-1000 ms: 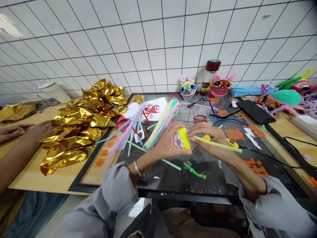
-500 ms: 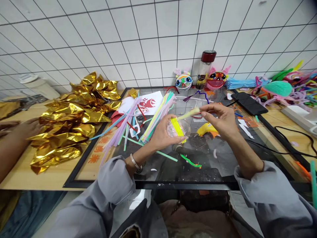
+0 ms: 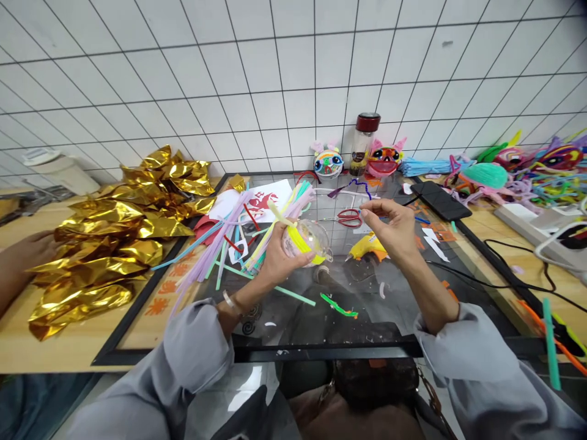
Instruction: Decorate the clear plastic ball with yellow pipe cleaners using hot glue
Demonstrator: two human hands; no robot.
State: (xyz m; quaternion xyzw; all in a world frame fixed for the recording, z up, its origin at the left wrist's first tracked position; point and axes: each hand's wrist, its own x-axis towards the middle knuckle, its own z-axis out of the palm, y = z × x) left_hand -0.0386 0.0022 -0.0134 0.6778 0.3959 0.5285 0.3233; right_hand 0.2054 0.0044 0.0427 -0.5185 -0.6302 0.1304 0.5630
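Note:
My left hand (image 3: 274, 261) is closed around a clear plastic ball (image 3: 314, 235) held above the dark glass board (image 3: 389, 318). A yellow pipe cleaner (image 3: 300, 242) is wound round the ball, and its loose end sticks up to the left. My right hand (image 3: 389, 227) hovers just right of the ball with thumb and forefinger pinched together; I cannot make out anything between them. Red scissors (image 3: 348, 217) and a yellow glue gun (image 3: 365, 247) lie on the board under that hand.
A loose heap of pastel pipe cleaners (image 3: 238, 235) lies left of the ball, with crumpled gold foil (image 3: 114, 226) beyond. Another person's hand (image 3: 22, 256) rests at the far left. A phone (image 3: 441, 200), a red-capped bottle (image 3: 362, 143) and fuzzy masks (image 3: 328, 164) stand behind.
My right hand has let the yellow pipe cleaner's long end go over the ball; that end now points up to the left. Both hands rose slightly and the view shifted.

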